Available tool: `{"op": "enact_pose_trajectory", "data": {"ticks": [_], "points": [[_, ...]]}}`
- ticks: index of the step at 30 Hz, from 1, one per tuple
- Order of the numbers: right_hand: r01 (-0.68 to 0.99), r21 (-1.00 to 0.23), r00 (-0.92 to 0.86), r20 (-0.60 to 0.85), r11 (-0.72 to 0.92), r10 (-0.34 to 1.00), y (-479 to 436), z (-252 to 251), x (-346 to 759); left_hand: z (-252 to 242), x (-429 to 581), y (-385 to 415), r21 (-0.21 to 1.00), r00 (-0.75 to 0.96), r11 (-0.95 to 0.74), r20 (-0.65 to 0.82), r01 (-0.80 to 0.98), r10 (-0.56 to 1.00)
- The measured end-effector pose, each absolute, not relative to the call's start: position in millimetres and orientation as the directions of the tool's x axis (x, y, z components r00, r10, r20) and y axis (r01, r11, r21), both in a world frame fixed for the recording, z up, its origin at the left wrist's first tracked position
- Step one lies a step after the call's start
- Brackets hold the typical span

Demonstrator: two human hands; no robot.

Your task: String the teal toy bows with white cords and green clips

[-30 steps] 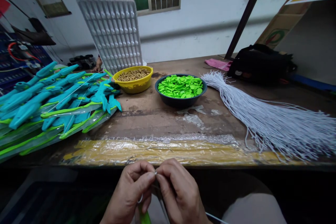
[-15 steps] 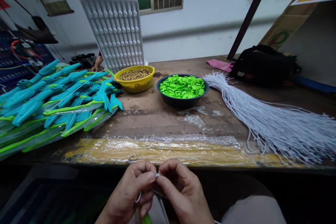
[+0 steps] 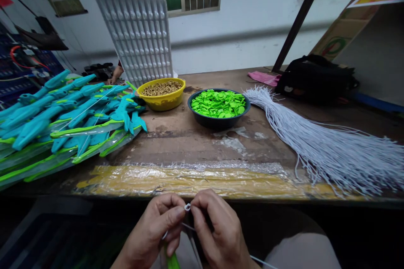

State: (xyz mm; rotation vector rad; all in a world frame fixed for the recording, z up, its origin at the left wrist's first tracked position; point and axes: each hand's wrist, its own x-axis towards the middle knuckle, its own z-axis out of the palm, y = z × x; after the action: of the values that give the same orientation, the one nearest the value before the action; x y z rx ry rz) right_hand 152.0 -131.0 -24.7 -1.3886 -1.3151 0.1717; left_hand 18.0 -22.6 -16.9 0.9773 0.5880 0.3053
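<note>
Cord (image 3: 187,204), white, makes a small loop between the two hands, just off the near edge of the surface (image 3: 176,147), about midway along that edge. Left hand (image 3: 156,227): thumb and index finger pinched shut at the left side of the loop; remaining fingers curled below. Bright green part (image 3: 173,261) shows under these fingers and runs out of frame at the bottom; cannot tell whether the hand grips it. Right hand (image 3: 217,229): thumb and index finger nearly closed at the right side of the loop; other fingers folded, partly hidden. One length of cord crosses below the fingertips; another shows by the right wrist. Cannot tell whether they are one piece.

Surface, left end: pile of turquoise and green plastic pieces (image 3: 72,109), reaching close to the near left corner. Left of middle, toward the far edge: yellow basin (image 3: 164,103) holding gold-coloured rings (image 3: 161,88). Right of it, apart: dark bowl (image 3: 219,122) heaped with green pieces (image 3: 217,103). Bundle of white cords (image 3: 318,143) spreads from beside the bowl toward the near right corner. Far edge, right: black bag (image 3: 315,77), pink cloth (image 3: 264,77) at its left side. Grey moulded tray (image 3: 139,33) stands tilted behind the basin; a co-worker's hand (image 3: 115,76) shows just left of it.
</note>
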Motion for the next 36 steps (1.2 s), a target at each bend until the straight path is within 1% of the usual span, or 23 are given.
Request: {"op": "enact_pose_trajectory", "data": {"ticks": [4,9,15,19,22,24,27,30,33,36], "points": [[0.574,-0.763,0.393,0.574,0.296,0.718,-130.4,-20.2,151.0,-17.1,17.3,-24.5,0.829,0.801,0.56,-0.336,0.001,0.495],[0.497,-0.823,0.418,0.506,0.277,0.755,-132.1,-11.7,152.9,-14.4,19.5,-26.1,0.83,0.793,0.558,-0.336,-0.006,0.509],[0.469,-0.815,0.26,0.497,0.341,0.828,-129.8,-2.7,157.9,-15.9,19.8,-24.7,0.874,0.796,0.486,-0.312,0.025,0.519],[0.537,-0.782,0.202,0.484,0.317,0.851,-126.7,-1.8,165.4,-16.0,18.9,-25.3,0.897,0.798,0.439,-0.301,0.051,0.522],[0.665,-0.7,0.118,0.442,0.259,0.889,-129.3,4.3,175.2,-12.6,18.3,-25.1,0.915,0.779,0.395,-0.302,0.077,0.549],[0.762,-0.605,0.032,0.392,0.231,0.919,-134.2,14.0,182.6,-8.3,17.3,-24.7,0.93,0.768,0.355,-0.297,0.098,0.567],[0.869,-0.448,-0.098,0.261,0.211,0.96,-141.6,32.2,193.7,-0.7,15.2,-24.1,0.951,0.757,0.281,-0.278,0.129,0.592],[0.91,-0.347,-0.186,0.148,0.227,0.971,-143.8,44.4,201.4,5.5,14.5,-24.0,0.958,0.743,0.246,-0.273,0.15,0.611],[0.916,-0.31,-0.238,0.094,0.255,0.967,-142.6,47.8,201.0,9.4,13.8,-24.3,0.959,0.746,0.242,-0.27,0.15,0.609],[0.935,-0.24,-0.252,0.068,0.261,0.965,-139.8,48.5,196.4,11.1,11.8,-22.0,0.962,0.746,0.234,-0.26,0.143,0.613]]}}
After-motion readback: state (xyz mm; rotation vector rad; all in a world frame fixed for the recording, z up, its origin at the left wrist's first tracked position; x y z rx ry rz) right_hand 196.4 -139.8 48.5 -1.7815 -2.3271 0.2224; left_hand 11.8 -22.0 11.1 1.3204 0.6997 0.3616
